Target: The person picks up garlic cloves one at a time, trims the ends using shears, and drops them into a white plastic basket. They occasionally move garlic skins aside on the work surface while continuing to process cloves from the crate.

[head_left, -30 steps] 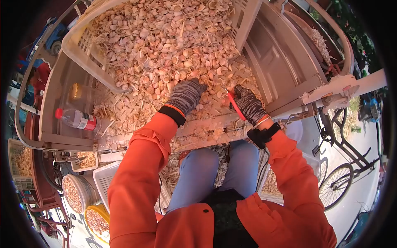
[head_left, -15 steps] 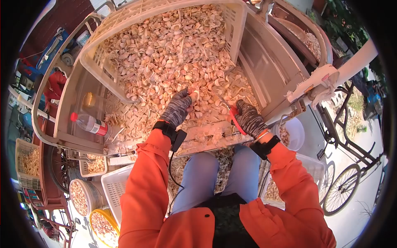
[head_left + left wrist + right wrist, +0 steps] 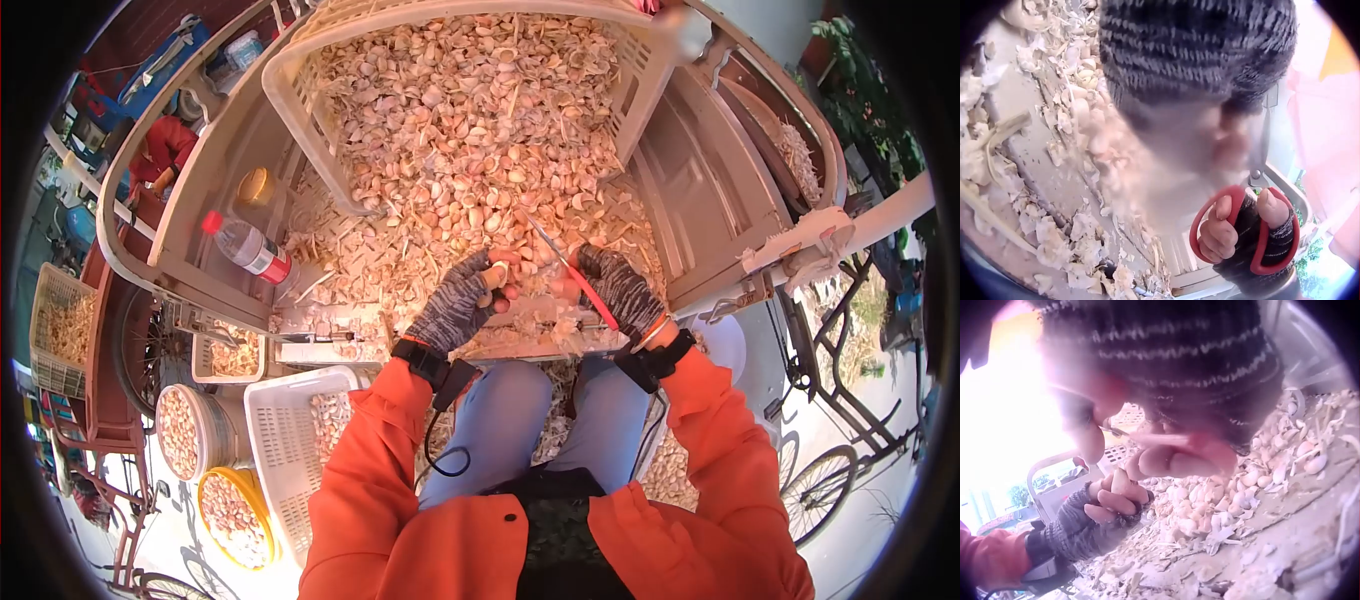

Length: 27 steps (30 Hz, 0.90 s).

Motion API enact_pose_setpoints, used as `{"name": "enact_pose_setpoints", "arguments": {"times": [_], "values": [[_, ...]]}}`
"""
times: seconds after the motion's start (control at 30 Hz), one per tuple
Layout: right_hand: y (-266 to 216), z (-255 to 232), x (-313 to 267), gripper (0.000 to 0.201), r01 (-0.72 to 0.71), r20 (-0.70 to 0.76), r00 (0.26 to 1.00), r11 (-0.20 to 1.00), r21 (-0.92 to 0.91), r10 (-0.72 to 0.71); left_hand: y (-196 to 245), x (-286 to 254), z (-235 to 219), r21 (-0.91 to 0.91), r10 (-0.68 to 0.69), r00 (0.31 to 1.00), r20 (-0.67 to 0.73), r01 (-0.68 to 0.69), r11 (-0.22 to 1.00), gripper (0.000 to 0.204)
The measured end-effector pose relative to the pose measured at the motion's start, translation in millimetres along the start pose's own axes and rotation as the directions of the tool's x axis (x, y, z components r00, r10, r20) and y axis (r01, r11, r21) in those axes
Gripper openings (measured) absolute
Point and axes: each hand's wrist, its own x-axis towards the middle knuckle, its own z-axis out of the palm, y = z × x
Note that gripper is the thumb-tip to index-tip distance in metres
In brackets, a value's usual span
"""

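Observation:
My left hand (image 3: 455, 305), in a grey-black knit glove with bare fingertips, pinches a pale garlic clove (image 3: 1121, 484) between thumb and fingers. Across from it, my right hand (image 3: 625, 290), gloved the same way, grips red-handled scissors (image 3: 598, 299). Their blades point away from me toward the garlic pile. In the left wrist view, the fingers and thumb pass through the red handle loops (image 3: 1260, 270). Both hands are over the near edge of a heap of loose garlic cloves (image 3: 450, 130) and dry skins.
A pale plastic crate (image 3: 285, 110) lies tipped around the heap on the cart bed. To the left lies a red-capped bottle (image 3: 245, 245). Below stand a white bucket (image 3: 215, 430), a yellow bucket (image 3: 262, 505) and a white basket (image 3: 275, 430). Garlic skins litter the front edge.
The left hand has drawn back from the heap toward me and now holds a clove up near the right hand. The scissors stay in the right hand, their blades now plainly visible.

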Motion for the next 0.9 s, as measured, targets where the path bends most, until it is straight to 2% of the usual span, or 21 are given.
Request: {"name": "enact_pose_setpoints", "arguments": {"times": [0.03,0.07,0.1,0.13,0.2,0.3,0.33,0.4,0.43,0.47,0.53,0.57,0.6,0.67,0.7,0.73,0.77,0.8,0.83,0.87,0.9], "values": [[7,3,10,0.029,-0.036,-0.095,0.995,0.997,0.072,0.043,-5,-1,-14,-0.288,-0.014,0.996,-0.083,-0.01,0.957,0.025],[14,5,19,0.028,-0.069,-0.187,0.978,0.986,0.15,0.097,-10,-1,-29,-0.551,-0.057,0.987,-0.153,-0.037,0.834,0.026],[12,2,33,0.023,-0.1,-0.222,0.971,0.995,-0.014,0.095,-11,4,-44,-0.603,-0.01,0.974,-0.225,-0.132,0.787,0.029],[11,2,47,0.023,-0.106,-0.225,0.969,0.994,-0.016,0.099,-3,12,-55,-0.547,-0.027,0.933,-0.358,-0.186,0.816,0.024],[8,-4,76,0.02,-0.066,-0.356,0.934,0.957,-0.284,-0.041,20,34,-63,-0.142,0.006,0.839,-0.544,-0.099,0.985,0.021],[17,-7,136,0.026,0.162,-0.379,0.913,0.987,0.0,-0.15,53,70,-54,0.38,0.11,0.884,-0.455,0.081,0.921,0.019],[20,-6,149,0.026,0.16,-0.379,0.913,0.987,-0.006,-0.15,51,81,-54,0.377,0.11,0.885,-0.451,0.077,0.923,0.019],[30,-4,174,0.029,0.097,-0.223,0.966,0.984,-0.148,-0.128,47,100,-58,0.749,0.282,0.932,-0.228,-0.018,0.662,0.023],[44,7,191,0.029,0.063,-0.168,0.986,0.962,0.265,-0.018,46,107,-56,0.744,0.283,0.931,-0.231,-0.018,0.667,0.023],[61,9,200,0.029,0.061,-0.161,0.987,0.964,0.26,-0.019,45,114,-54,0.856,0.291,0.933,-0.209,0.031,0.517,0.028],[44,6,195,0.042,-0.064,-0.164,0.986,0.979,-0.193,0.032,49,118,-48,0.979,0.289,0.942,-0.167,0.124,0.163,0.037],[58,13,201,0.043,0.078,-0.225,0.967,0.982,-0.17,-0.116,53,116,-47,0.97,0.247,0.952,-0.183,0.133,0.205,0.041],[58,13,201,0.043,0.078,-0.225,0.967,0.982,-0.174,-0.117,48,118,-52,0.969,0.249,0.951,-0.182,0.131,0.208,0.041],[48,13,196,0.041,0.149,-0.29,0.95,0.985,0.085,-0.119,29,121,-70,0.984,0.442,0.891,-0.101,0.023,0.177,0.041],[40,8,193,0.041,0.157,-0.29,0.949,0.984,0.082,-0.128,26,121,-76,0.862,0.311,0.918,-0.245,0.06,0.503,0.04],[30,0,187,0.039,0.061,-0.328,0.943,0.998,0.012,-0.054,27,119,-75,0.865,0.32,0.915,-0.245,0.057,0.499,0.04],[20,-5,179,0.037,-0.042,-0.373,0.928,0.998,-0.052,0.019,25,117,-72,0.722,0.289,0.917,-0.274,-0.003,0.692,0.04],[10,-7,168,0.037,-0.039,-0.377,0.926,0.998,-0.054,0.016,23,113,-65,0.533,0.249,0.924,-0.29,-0.06,0.844,0.04],[0,-8,154,0.035,-0.005,-0.294,0.953,0.976,0.219,0.071,35,101,-40,0.395,0.194,0.933,-0.302,-0.063,0.916,0.04],[-6,-10,142,0.033,0.008,-0.2,0.975,0.88,0.475,0.099,31,98,-26,0.397,0.197,0.935,-0.294,-0.068,0.915,0.04],[-8,-9,135,0.032,-0.026,-0.156,0.979,0.833,0.553,0.134,28,94,-14,0.256,0.176,0.948,-0.266,-0.107,0.961,0.04]]}}
